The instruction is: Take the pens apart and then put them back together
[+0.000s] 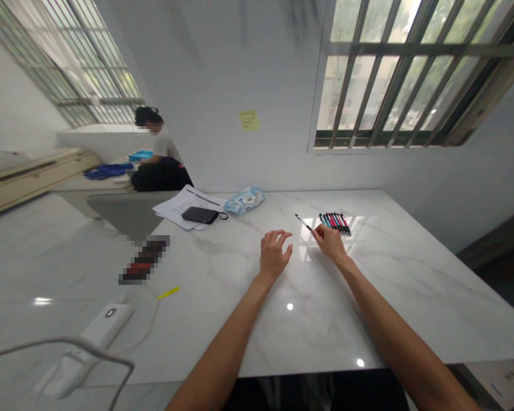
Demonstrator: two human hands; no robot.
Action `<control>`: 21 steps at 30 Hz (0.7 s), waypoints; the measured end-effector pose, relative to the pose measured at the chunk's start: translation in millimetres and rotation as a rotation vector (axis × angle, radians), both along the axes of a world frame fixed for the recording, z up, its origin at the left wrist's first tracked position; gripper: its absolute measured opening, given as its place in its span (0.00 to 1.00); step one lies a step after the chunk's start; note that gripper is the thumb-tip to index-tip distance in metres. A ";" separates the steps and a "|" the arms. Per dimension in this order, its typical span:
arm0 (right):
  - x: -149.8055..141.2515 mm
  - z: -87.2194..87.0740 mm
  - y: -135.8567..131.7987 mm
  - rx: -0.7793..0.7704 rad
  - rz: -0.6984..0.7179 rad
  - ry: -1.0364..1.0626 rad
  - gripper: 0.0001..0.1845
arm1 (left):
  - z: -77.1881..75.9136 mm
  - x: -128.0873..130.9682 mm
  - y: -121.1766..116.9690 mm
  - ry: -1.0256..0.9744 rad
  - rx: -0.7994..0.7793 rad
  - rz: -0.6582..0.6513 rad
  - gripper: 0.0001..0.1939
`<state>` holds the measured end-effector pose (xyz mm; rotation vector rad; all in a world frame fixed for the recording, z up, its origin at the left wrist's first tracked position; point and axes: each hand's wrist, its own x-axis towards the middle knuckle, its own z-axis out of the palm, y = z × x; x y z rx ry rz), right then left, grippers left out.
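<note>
My right hand point(329, 240) pinches the near end of a slim black-and-white pen point(303, 221), which points up and to the left above the marble-patterned table point(223, 319). To the left, my left hand point(275, 253) is empty, its fingers curved and apart, facing the pen without touching it. Just beyond my right hand, several pens point(336, 224) with black, blue and red parts lie side by side in a tight row.
Papers point(171, 209) lie under a black pouch point(199, 215), beside a blue-and-white packet point(245, 200). A white power strip point(89, 348) with a grey cable and a yellow tag point(168, 293) occupies the left. Another person point(163, 154) sits beyond the table at the far left.
</note>
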<state>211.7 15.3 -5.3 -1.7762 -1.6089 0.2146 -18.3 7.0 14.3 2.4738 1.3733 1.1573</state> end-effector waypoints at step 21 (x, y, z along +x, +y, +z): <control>-36.8 0.4 -27.3 0.123 0.422 0.410 0.13 | -8.0 -9.5 3.7 0.140 -0.275 -0.136 0.14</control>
